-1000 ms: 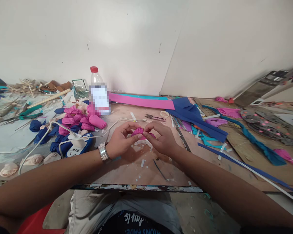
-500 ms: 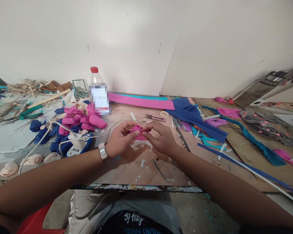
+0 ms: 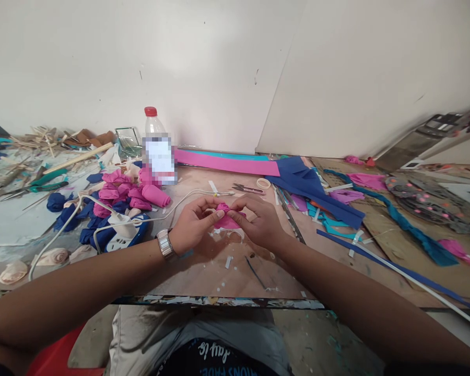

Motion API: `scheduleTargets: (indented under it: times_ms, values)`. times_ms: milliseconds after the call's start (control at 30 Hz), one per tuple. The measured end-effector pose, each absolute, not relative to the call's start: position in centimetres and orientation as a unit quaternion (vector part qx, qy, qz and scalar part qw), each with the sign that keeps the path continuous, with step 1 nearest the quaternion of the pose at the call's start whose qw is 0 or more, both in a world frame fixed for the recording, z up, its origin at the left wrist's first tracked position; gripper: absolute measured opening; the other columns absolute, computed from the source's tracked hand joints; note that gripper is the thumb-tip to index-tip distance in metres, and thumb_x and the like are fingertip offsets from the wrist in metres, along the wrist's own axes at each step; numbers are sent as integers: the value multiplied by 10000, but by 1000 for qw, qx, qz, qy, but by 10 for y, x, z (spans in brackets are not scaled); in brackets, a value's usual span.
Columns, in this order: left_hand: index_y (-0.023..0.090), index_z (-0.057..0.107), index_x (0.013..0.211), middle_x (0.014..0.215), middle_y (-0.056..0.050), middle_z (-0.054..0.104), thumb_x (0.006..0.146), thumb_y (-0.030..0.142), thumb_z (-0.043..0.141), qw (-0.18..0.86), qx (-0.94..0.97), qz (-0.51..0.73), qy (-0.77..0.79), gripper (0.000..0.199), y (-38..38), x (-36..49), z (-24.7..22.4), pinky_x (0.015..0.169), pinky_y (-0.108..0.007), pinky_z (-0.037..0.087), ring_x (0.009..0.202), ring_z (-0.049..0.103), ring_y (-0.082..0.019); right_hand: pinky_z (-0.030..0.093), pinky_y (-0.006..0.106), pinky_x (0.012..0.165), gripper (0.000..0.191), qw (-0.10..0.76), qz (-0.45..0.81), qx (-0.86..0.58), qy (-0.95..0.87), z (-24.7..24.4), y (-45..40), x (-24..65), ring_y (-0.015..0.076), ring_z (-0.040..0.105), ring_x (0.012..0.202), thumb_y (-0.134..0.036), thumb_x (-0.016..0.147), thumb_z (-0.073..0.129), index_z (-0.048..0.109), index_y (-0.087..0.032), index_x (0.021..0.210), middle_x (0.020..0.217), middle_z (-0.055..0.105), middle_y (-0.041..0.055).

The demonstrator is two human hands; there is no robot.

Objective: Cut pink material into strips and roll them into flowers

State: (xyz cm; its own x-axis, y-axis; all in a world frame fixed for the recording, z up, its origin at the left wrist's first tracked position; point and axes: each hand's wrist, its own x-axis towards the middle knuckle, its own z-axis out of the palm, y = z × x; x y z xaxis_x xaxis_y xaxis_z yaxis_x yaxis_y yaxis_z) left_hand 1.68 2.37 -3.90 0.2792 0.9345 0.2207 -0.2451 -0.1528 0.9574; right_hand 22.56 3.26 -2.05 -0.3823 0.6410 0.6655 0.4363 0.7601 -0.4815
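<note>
Between my two hands, a little above the middle of the table, is a pink crepe-paper rose [image 3: 224, 207] with a loose tail of the same paper hanging under it. My left hand [image 3: 198, 216], with a metal watch on the wrist, pinches the rolled bloom from the left between thumb and fingers. From the right, my right hand [image 3: 257, 218] grips the pink paper with thumb and forefinger. Fingers partly cover the rose. Thread snips [image 3: 248, 189] and a tape ring [image 3: 263, 183] lie just beyond.
On the left, finished pink roses [image 3: 117, 188] and blue ones surround a blue-and-white power strip [image 3: 125, 232] with a white cable. Behind stands a red-capped bottle [image 3: 153, 122] by a blurred phone screen. Pink paper strips [image 3: 227, 163] and blue ones [image 3: 317, 190] lie at the back and right.
The pink rose has turned slightly in my fingers, and its loose tail now spreads further to the right. Both hands stay in nearly the same place.
</note>
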Motion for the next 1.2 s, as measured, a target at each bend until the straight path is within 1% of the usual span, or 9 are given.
scheduleTargets:
  times_ms: [100, 300, 467, 633, 733, 900, 1100, 1200]
  values:
    - [173, 751, 1050, 1014, -71, 776, 865, 444, 852, 569, 565, 514, 304, 343, 24, 17, -40, 809, -309, 577, 886, 708, -183, 513, 348, 759, 202, 449, 106, -325, -825, -21, 33, 226, 193, 661, 786, -380, 1018, 691, 686, -228, 885, 828, 728, 30]
    - [179, 749, 1097, 1068, -82, 776, 846, 422, 873, 582, 559, 506, 303, 371, 24, 18, -42, 841, -336, 592, 921, 724, -199, 526, 355, 760, 195, 447, 98, -323, -828, -22, 33, 226, 202, 683, 811, -371, 1017, 690, 684, -235, 878, 859, 750, 38]
    - [175, 728, 1106, 1075, -78, 771, 847, 417, 876, 571, 547, 530, 307, 384, 26, 18, -44, 930, -357, 589, 989, 725, -197, 523, 360, 779, 187, 441, 92, -316, -835, -21, 33, 226, 201, 678, 804, -357, 1010, 700, 680, -235, 869, 837, 743, 30]
    - [170, 713, 1097, 1036, -69, 761, 857, 408, 872, 582, 551, 521, 292, 374, 25, 18, -43, 887, -337, 591, 963, 723, -189, 520, 366, 777, 185, 436, 94, -320, -836, -22, 32, 226, 202, 677, 794, -347, 1011, 686, 675, -233, 865, 831, 740, 33]
    - [173, 716, 1079, 1021, -62, 765, 845, 389, 884, 585, 556, 519, 280, 360, 24, 18, -42, 888, -341, 586, 961, 726, -194, 526, 369, 777, 187, 433, 99, -323, -836, -23, 33, 226, 207, 687, 809, -349, 1010, 680, 675, -234, 863, 847, 750, 39]
    - [174, 729, 1078, 1025, -61, 773, 854, 408, 872, 582, 542, 532, 292, 354, 26, 18, -44, 892, -344, 573, 938, 724, -189, 536, 367, 779, 188, 438, 101, -319, -834, -22, 33, 226, 202, 689, 806, -375, 1010, 696, 694, -236, 883, 851, 760, 35]
    - [182, 746, 1064, 1023, -56, 783, 849, 400, 872, 591, 523, 536, 300, 331, 27, 18, -45, 902, -326, 559, 936, 717, -178, 546, 368, 797, 113, 444, 103, -315, -832, -19, 30, 225, 204, 702, 845, -311, 1013, 688, 710, -237, 930, 892, 775, 38]
    - [192, 757, 1073, 1039, -61, 793, 871, 407, 851, 587, 538, 527, 297, 310, 27, 18, -44, 875, -327, 570, 935, 724, -186, 543, 368, 796, 107, 448, 105, -318, -829, -20, 31, 225, 200, 697, 835, -302, 1009, 690, 706, -235, 927, 887, 768, 37]
